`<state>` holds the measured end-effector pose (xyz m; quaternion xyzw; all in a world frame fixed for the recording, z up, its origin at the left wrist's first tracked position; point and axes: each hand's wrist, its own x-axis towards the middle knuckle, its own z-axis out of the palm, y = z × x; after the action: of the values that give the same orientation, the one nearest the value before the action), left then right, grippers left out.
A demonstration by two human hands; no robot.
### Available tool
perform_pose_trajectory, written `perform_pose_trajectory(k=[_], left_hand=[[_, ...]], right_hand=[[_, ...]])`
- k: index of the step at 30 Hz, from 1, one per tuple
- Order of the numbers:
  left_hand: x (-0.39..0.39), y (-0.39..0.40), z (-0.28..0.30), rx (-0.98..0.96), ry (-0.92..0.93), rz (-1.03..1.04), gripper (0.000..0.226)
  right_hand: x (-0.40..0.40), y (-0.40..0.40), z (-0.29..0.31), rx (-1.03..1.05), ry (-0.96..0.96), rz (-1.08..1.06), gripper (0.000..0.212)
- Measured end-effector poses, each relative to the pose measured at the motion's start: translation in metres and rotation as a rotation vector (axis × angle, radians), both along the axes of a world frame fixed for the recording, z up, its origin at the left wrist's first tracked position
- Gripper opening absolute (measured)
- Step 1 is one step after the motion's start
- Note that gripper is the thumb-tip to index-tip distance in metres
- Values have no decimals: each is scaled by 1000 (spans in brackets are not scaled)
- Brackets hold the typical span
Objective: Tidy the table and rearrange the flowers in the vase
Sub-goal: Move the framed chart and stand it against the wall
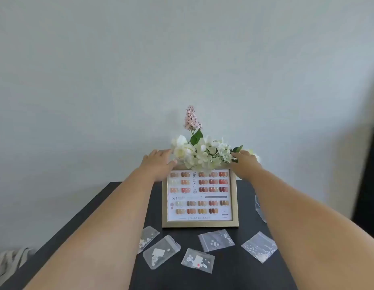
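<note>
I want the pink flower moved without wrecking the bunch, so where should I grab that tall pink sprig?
Likely low on its stem, just under the pink flower spike near the green leaf, pinching from above and behind. It stands upright above the white flowers, so only that stretch is exposed; its lower stem is hidden.

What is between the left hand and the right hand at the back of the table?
In the head view, the white flowers fill the stretch between the left hand and the right hand, with a pink sprig rising above them.
</note>
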<state>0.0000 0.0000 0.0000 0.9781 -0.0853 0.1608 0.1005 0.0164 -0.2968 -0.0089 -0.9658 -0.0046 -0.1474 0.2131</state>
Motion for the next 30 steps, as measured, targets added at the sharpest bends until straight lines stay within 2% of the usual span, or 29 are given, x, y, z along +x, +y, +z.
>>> perform_pose_trajectory(k=[4,8,10,14,18,22,24,27,30], left_hand=[[-12,8,-30,68,83,36,60],[-15,12,-62,37,185,60,62],[-14,12,-82,-87,241,44,61],[-13,6,-115,-605,267,-11,60],[-7,7,-137,-732,324,90,67],[4,11,-154,-880,452,154,88],[9,13,-163,-874,484,187,91],[13,15,-179,-752,467,172,75],[10,18,-185,-672,413,180,72]], right_hand=[[-10,1,-36,56,29,53,47],[-13,2,-71,106,72,15,45],[-12,-3,-88,150,99,-10,49],[-8,-13,-118,354,128,-50,61],[0,-14,-145,598,199,-104,56],[7,-16,-164,676,241,-93,43],[8,-17,-174,668,254,-73,43],[9,-20,-183,636,275,-42,50],[9,-20,-187,650,256,-57,52]])
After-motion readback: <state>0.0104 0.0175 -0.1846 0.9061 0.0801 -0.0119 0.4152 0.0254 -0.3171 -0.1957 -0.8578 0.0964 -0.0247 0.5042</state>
